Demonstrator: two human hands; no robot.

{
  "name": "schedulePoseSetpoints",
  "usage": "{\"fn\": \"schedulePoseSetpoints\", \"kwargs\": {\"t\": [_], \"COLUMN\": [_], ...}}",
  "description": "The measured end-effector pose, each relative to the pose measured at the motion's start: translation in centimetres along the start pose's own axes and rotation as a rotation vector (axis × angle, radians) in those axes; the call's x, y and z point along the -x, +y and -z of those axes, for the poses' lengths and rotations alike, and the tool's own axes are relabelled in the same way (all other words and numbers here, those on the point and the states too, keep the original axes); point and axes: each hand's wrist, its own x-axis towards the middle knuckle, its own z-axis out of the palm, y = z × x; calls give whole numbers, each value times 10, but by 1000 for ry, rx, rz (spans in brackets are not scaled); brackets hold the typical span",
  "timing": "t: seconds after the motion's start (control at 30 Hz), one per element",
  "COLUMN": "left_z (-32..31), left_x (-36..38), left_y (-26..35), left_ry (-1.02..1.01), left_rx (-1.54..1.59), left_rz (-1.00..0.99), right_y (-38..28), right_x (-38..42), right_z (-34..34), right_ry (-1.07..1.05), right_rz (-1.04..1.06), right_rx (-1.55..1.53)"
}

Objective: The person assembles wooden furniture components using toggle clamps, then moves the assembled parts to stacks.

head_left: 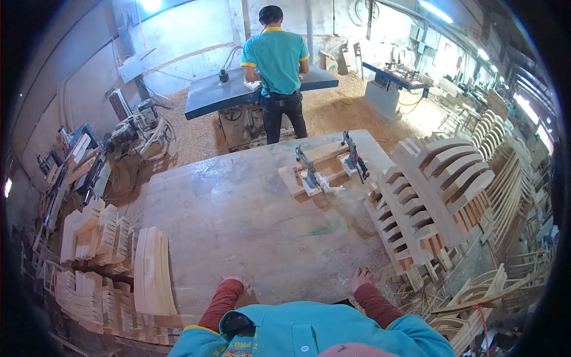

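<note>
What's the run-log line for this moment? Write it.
left hand: tabletop, near edge | right hand: same edge, nothing visibly held | wooden fixture: tabletop, far side | co-worker: back turned

Here's the worktable, a smooth top, and I'm catching a glossy sheen off it! Curved boards on the left: pale bare wood, matt and even. The stack at right, matt timber again. I see dark metal clamps on a bare wooden jig. Red sleeves, soft matt cloth; teal shirt, smoother cloth. Beyond, rough shavings and a smooth, metal-looking machine table!
</note>
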Motion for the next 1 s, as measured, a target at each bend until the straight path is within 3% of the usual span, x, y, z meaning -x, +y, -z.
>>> {"fn": "schedulePoseSetpoints", "kwargs": {"t": [0.17, 0.8, 0.9, 1.0], "left_z": [30, 6, 5, -1], "left_x": [52, 18, 13, 9], "left_y": [18, 4, 3, -1], "left_ry": [-26, 43, 54, 74], "left_rx": [-63, -90, -70, -45], "left_rz": [39, 2, -15, -33], "right_y": [6, -2, 2, -7], "right_x": [-14, -1, -5, 10], "right_z": [-19, -1, -2, 15], "right_ry": [47, 2, 17, -41], "right_rz": [6, -56, 12, -49], "right_rx": [-46, -105, -20, 13]}}
